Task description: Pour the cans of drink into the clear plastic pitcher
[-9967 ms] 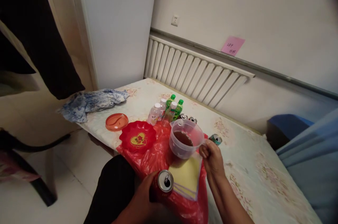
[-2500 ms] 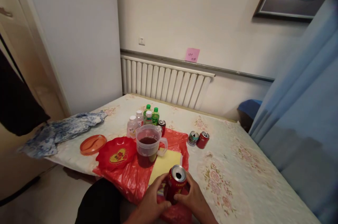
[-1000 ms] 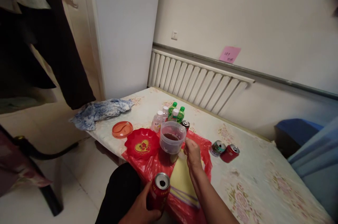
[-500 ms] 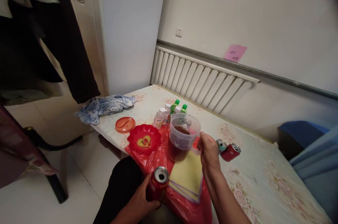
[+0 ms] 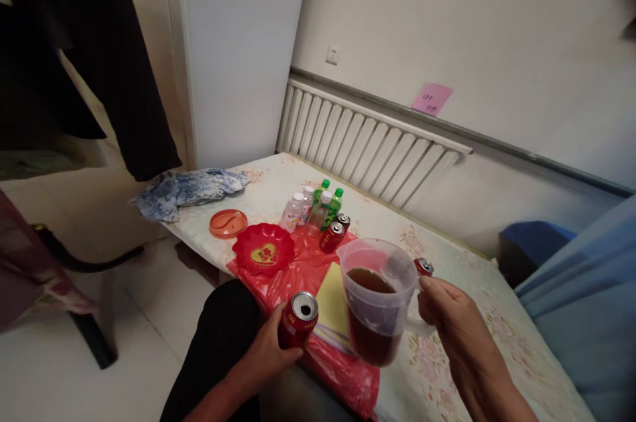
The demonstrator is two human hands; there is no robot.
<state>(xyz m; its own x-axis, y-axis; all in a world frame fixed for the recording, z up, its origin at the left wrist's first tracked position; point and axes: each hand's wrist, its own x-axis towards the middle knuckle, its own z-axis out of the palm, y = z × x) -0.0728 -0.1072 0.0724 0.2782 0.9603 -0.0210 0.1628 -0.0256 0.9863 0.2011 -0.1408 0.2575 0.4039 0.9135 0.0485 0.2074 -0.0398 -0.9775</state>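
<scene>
My left hand [image 5: 268, 350] is closed round a red drink can [image 5: 297, 321] with an open top, held upright near the table's front edge. My right hand [image 5: 450, 324] grips the handle of a clear plastic jug [image 5: 376, 299], partly filled with dark brown liquid, lifted above the table and close to me. Under both lies a red plastic bag [image 5: 303, 276] with a yellow sheet [image 5: 332, 307] on it.
On the floral tablecloth [image 5: 447, 369] stand several small bottles [image 5: 314, 208], two cans [image 5: 336, 231] behind the bag, another can [image 5: 424, 266] behind the jug, a red heart dish [image 5: 264, 249], an orange lid [image 5: 228, 223] and a blue cloth [image 5: 186, 187]. A radiator [image 5: 368, 144] lines the wall; a chair [image 5: 74, 276] stands left.
My right hand has lifted the jug off the red bag and brought it toward me and to the right. The left hand still holds the can.
</scene>
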